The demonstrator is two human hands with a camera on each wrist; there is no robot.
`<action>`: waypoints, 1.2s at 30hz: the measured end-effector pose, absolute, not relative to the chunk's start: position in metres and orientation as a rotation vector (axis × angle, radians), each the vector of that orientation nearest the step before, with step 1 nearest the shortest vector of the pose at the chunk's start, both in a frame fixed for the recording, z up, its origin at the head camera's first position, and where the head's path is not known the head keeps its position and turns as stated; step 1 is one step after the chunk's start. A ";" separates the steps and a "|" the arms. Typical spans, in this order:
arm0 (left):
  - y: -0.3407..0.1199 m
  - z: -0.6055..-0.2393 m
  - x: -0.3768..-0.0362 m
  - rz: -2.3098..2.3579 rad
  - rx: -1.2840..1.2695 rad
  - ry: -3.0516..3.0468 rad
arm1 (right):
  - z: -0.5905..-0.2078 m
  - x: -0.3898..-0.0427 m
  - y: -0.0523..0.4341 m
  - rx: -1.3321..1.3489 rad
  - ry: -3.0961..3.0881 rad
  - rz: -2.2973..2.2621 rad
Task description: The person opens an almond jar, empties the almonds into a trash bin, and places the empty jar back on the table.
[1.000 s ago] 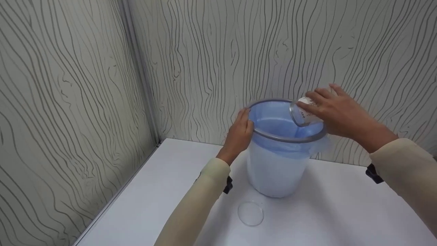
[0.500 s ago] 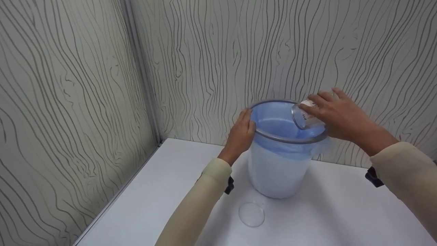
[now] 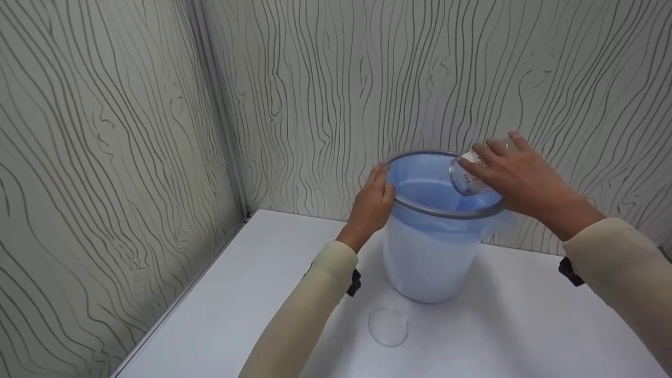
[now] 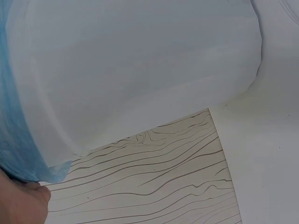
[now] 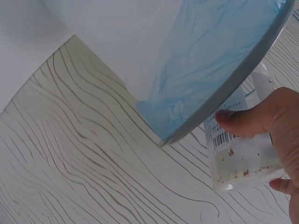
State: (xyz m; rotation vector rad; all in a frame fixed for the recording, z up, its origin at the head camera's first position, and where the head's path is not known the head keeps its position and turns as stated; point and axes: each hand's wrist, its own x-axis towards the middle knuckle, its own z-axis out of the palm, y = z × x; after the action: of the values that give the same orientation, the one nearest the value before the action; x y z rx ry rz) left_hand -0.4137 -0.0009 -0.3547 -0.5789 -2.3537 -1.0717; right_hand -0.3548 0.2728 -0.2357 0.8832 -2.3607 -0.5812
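Note:
A white trash bin [image 3: 433,268] stands upright, lined with a blue plastic bag [image 3: 420,181] under a grey rim ring. My left hand [image 3: 371,207] grips the bin's rim at its left side; in the left wrist view that hand [image 4: 21,203] shows at the bag's folded edge. Over the opening's right side, my right hand [image 3: 525,181] holds a clear plastic jar [image 3: 471,184] tipped with its mouth toward the inside. The right wrist view shows the thumb across the jar's label and barcode, with brown crumbs [image 5: 245,172] near the jar's base.
A clear round lid [image 3: 388,326] lies on the white table [image 3: 247,294] in front of the bin. Wood-grain patterned walls [image 3: 325,105] rise close behind the table and along its left edge. Some of the bag hangs out below the rim on the right.

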 end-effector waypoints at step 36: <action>0.000 -0.355 -0.415 -1.071 -0.594 -2.338 | -0.245 -0.360 0.274 0.860 -2.353 -0.405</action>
State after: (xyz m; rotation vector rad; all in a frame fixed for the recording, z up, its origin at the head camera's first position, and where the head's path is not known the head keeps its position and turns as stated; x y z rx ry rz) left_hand -0.4155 -0.0005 -0.3554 -0.5938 -2.3382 -1.0715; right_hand -0.3600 0.2738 -0.2455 0.8597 -2.3525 -0.4052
